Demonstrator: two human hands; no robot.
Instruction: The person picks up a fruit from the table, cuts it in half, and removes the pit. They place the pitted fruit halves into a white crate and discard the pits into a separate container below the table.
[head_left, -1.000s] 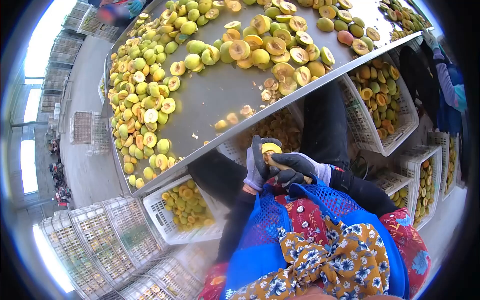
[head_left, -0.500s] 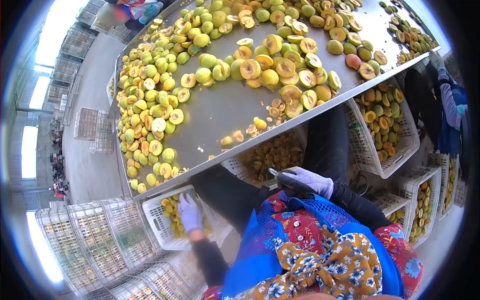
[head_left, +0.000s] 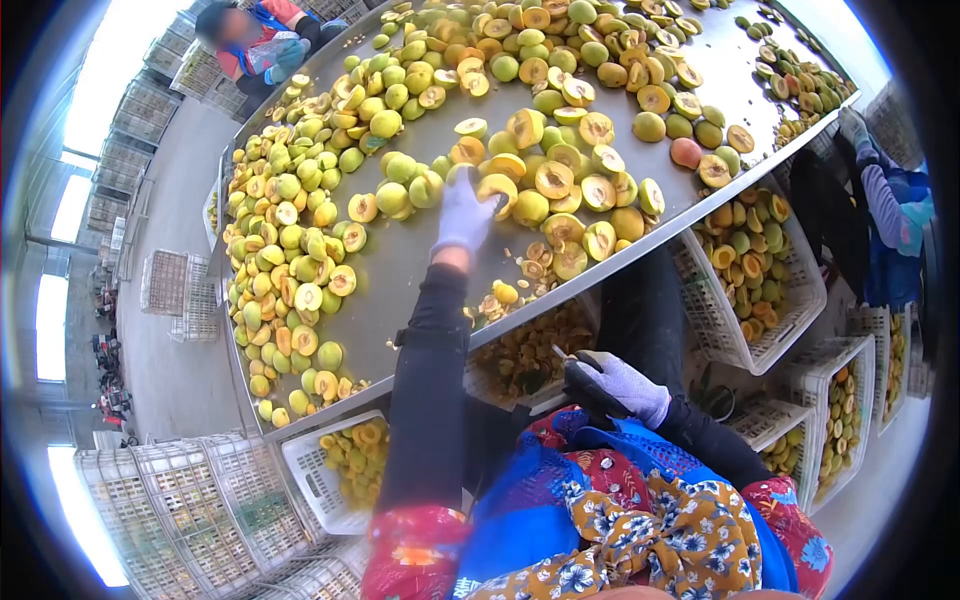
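Observation:
On the metal table [head_left: 395,255], my left hand [head_left: 464,215], in a pale purple glove, closes around a yellow stone fruit half [head_left: 497,188] at the edge of a pile. The fingertips are partly hidden among the fruit. Around it lie cut halves with brown pit hollows [head_left: 554,180] and whole-looking yellow-green fruit [head_left: 398,168]. Close to my lap, my right hand [head_left: 622,385], gloved in purple with a dark palm, is closed on a small tool with a thin metal tip [head_left: 558,351]. Its handle is hidden in the fist.
Below the table's raised edge stand a crate of fruit halves [head_left: 690,262], a crate of small brownish pieces [head_left: 530,365] and another fruit crate [head_left: 310,465] at left. Stacked crates [head_left: 190,500] fill the lower left. Co-workers [head_left: 265,45] [head_left: 893,225] are at the table's far left and right.
My left hand has moved from above the left crate up onto the table and onto a fruit half. The right hand stays near my lap with the tool. The view has shifted slightly.

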